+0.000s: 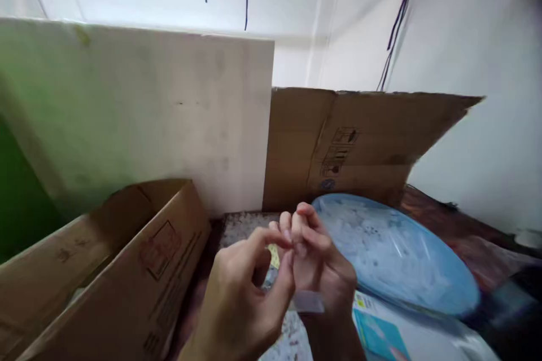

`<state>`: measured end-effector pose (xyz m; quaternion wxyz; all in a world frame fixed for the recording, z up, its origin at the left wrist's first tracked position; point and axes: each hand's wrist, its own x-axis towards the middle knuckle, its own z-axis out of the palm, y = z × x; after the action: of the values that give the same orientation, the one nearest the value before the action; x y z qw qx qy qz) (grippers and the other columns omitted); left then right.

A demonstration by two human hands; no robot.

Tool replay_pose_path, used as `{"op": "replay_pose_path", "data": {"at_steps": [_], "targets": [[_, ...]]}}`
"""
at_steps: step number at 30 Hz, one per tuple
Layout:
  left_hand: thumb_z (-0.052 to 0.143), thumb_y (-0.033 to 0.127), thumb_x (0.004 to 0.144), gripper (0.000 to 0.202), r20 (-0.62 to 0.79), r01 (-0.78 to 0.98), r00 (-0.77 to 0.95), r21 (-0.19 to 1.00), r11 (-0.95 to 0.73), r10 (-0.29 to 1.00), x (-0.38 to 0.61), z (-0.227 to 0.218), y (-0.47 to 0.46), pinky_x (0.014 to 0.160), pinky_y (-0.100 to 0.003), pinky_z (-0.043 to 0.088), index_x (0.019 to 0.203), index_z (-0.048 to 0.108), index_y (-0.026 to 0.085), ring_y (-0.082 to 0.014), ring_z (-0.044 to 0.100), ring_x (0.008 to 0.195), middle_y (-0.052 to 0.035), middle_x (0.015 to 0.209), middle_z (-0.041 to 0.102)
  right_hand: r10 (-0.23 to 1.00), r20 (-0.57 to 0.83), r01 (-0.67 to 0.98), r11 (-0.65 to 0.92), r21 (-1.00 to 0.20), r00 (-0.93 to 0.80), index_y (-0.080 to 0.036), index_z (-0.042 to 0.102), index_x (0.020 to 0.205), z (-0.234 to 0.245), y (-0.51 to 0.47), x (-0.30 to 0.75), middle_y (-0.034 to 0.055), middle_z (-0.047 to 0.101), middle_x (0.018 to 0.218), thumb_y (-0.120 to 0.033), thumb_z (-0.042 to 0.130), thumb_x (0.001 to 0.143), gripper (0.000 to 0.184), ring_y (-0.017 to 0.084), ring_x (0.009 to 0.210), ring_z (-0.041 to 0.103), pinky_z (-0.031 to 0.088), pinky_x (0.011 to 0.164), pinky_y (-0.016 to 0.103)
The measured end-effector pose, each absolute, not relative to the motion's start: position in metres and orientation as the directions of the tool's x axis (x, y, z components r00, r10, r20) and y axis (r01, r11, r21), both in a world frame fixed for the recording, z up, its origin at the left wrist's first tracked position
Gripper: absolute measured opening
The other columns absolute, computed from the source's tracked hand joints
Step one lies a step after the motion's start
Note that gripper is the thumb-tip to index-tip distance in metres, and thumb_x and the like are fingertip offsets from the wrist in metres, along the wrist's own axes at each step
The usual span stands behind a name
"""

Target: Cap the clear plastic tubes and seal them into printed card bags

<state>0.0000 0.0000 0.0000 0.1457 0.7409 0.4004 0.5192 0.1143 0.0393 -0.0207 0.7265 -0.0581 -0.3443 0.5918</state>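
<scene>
Off the blue tray's [468, 293] left edge, a translucent strip [309, 301] shows at the right hand's [326, 265] heel — probably light, slippery, best gripped endwise. Left hand [245, 287] pinches narrowly, right fingers curl — contents cannot be determined.

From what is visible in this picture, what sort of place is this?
Probably a makeshift indoor work corner: an open cardboard box stands at left, a blue tray at right holds whitish pieces, and a cardboard sheet stands behind.

Free air above the blue tray [469, 293], cardboard box [127, 287] a barrier at left
</scene>
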Motion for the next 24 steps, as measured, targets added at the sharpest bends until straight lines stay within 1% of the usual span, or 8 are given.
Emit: {"op": "replay_pose_path", "data": {"at_steps": [3, 7, 12, 17, 20, 24], "targets": [[0.056, 0.02, 0.096, 0.008, 0.653, 0.428, 0.177, 0.622, -0.655, 0.736, -0.004, -0.001, 0.003, 0.045, -0.024, 0.02, 0.095, 0.064, 0.02, -0.0085, 0.027, 0.047, 0.0107, 0.057, 0.026, 0.865, 0.493, -0.776, 0.375, -0.506, 0.096, -0.026, 0.078, 0.1, -0.025, 0.043, 0.112, -0.0049, 0.035, 0.057, -0.025, 0.069, 0.084, 0.019, 0.015, 0.065, 0.038, 0.049, 0.075, 0.033], [0.059, 0.019, 0.094, 0.007, 0.65, 0.454, 0.185, 0.609, -0.651, 0.737, -0.009, -0.001, 0.006, 0.045, -0.023, 0.022, 0.093, 0.066, 0.02, -0.0082, 0.029, 0.046, 0.0105, 0.056, 0.027, 0.842, 0.534, -0.714, 0.417, -0.563, 0.072, -0.027, 0.077, 0.101, -0.027, 0.043, 0.113, -0.0042, 0.038, 0.06, -0.025, 0.067, 0.085, 0.019, 0.015, 0.066, 0.038, 0.046, 0.073, 0.03], [0.061, 0.019, 0.092, 0.01, 0.706, 0.525, 0.156, 0.533, -0.663, 0.691, -0.012, 0.0, 0.008, 0.043, -0.021, 0.024, 0.087, 0.069, 0.02, -0.0077, 0.032, 0.044, 0.0091, 0.054, 0.034, 0.842, 0.537, -0.632, 0.443, -0.636, 0.049, -0.028, 0.075, 0.103, -0.028, 0.037, 0.114, -0.0035, 0.043, 0.066, -0.026, 0.069, 0.088, 0.016, 0.014, 0.068, 0.04, 0.041, 0.068, 0.026], [0.061, 0.018, 0.09, 0.012, 0.712, 0.59, 0.174, 0.477, -0.651, 0.68, -0.016, -0.002, 0.007, 0.044, -0.021, 0.026, 0.092, 0.073, 0.022, -0.008, 0.035, 0.044, 0.0079, 0.054, 0.043, 0.851, 0.525, -0.538, 0.459, -0.707, 0.037, -0.03, 0.074, 0.105, -0.033, 0.036, 0.115, -0.003, 0.048, 0.073, -0.029, 0.071, 0.091, 0.014, 0.012, 0.069, 0.042, 0.038, 0.065, 0.023], [0.061, 0.018, 0.091, 0.013, 0.716, 0.62, 0.166, 0.459, -0.637, 0.678, -0.017, -0.003, 0.007, 0.044, -0.022, 0.027, 0.091, 0.074, 0.022, -0.0091, 0.036, 0.045, 0.0066, 0.054, 0.047, 0.832, 0.553, -0.462, 0.51, -0.726, 0.049, -0.03, 0.073, 0.107, -0.035, 0.036, 0.116, -0.0023, 0.054, 0.079, -0.028, 0.068, 0.093, 0.015, 0.012, 0.07, 0.044, 0.038, 0.064, 0.022], [0.063, 0.017, 0.09, 0.013, 0.732, 0.632, 0.173, 0.43, -0.644, 0.659, -0.016, 0.0, 0.006, 0.045, -0.023, 0.029, 0.084, 0.073, 0.022, -0.0093, 0.037, 0.044, 0.0064, 0.053, 0.048, 0.811, 0.579, -0.363, 0.567, -0.74, 0.085, -0.03, 0.072, 0.107, -0.035, 0.034, 0.116, -0.003, 0.052, 0.076, -0.027, 0.065, 0.096, 0.014, 0.012, 0.067, 0.042, 0.035, 0.06, 0.023]]}}
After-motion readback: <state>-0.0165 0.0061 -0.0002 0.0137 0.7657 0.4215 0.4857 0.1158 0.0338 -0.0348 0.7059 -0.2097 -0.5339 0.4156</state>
